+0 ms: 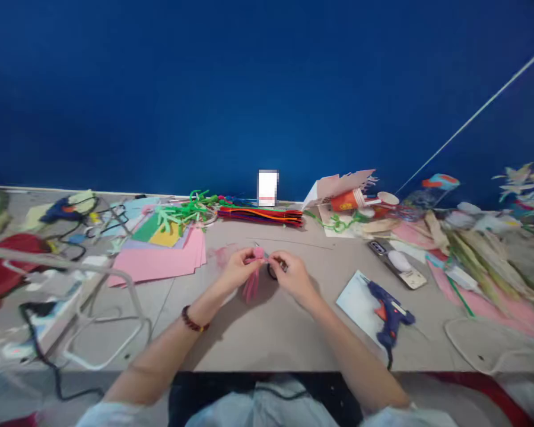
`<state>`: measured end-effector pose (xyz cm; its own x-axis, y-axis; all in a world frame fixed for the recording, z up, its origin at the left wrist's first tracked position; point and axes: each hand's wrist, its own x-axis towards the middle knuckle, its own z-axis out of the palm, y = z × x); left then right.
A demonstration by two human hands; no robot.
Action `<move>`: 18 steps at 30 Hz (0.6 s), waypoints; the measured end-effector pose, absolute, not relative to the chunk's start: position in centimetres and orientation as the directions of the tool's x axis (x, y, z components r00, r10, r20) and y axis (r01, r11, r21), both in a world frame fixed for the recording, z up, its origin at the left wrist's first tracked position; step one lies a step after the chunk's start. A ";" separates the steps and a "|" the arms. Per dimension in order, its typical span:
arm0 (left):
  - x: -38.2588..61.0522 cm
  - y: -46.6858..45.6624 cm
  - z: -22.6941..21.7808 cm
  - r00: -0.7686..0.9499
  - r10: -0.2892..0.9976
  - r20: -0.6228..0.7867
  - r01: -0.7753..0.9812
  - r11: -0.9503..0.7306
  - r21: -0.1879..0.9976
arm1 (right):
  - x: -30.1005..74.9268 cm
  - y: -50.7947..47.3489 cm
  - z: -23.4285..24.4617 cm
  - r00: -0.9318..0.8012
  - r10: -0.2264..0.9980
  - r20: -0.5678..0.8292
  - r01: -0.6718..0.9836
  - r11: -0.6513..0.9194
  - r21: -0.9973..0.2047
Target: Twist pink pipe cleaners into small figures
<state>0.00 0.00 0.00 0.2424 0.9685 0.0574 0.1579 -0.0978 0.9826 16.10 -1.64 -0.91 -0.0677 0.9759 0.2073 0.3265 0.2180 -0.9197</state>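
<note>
At the far left, a power strip [56, 320] is lying on the table [267, 347], with a black cord [59, 379] hanging past the front edge; if this cord were caught by a leg or a sleeve, the strip could be dragged. Next, pink sheets [155, 264] are lying fanned beside the work, where they could be creased or pushed aside by the left forearm. Near the middle, pink strips [250, 290] are being pinched between the thumb and fingers of the left hand [238, 270], their loose ends hanging below. Should that pinch be slackened, strips could be slipped out of line or dropped. Just beside them, scissors [271, 272] appear to be grasped by the curled fingers of the right hand [296, 276], though the exact hold is being blurred. Because the fingertips are being held so close together, a finger could be nicked if the blades were closed carelessly. Farther right, a glue gun [394, 314] is resting partly on a pale blue card [360, 305], its lead running over the edge; by an outward swing of the right elbow it could be knocked. Whether it is being heated cannot be told.
</note>
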 end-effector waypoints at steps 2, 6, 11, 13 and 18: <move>0.3 -0.4 0.5 0.254 0.958 0.136 0.235 -0.197 0.952 | 16.3 -1.3 -1.1 -0.139 0.990 -0.003 0.200 0.025 -0.980; 0.6 -0.9 1.1 0.262 0.950 0.172 0.251 -0.239 0.938 | 16.9 -0.9 -0.8 -0.313 0.907 -0.283 0.017 -0.293 -0.956; 0.2 -0.4 0.9 0.223 0.965 -0.135 -0.039 0.147 0.988 | 17.0 -1.2 -0.4 -0.273 0.946 -0.177 -0.097 -0.210 -0.973; -0.1 0.0 0.6 0.259 0.923 -0.285 -0.166 0.333 0.928 | 17.0 -1.3 -0.2 -0.208 0.978 0.020 -0.003 0.020 -1.000; -0.2 0.6 0.1 0.359 0.803 -0.475 -0.350 0.588 0.729 | 17.5 -1.5 0.2 -0.334 0.778 0.532 0.430 0.628 -0.649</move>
<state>-0.22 0.57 0.12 0.3594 0.8031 -0.4752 -0.3500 0.5881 0.7292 17.47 -1.53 0.18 -0.3336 0.7781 0.5322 0.4299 0.6280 -0.6487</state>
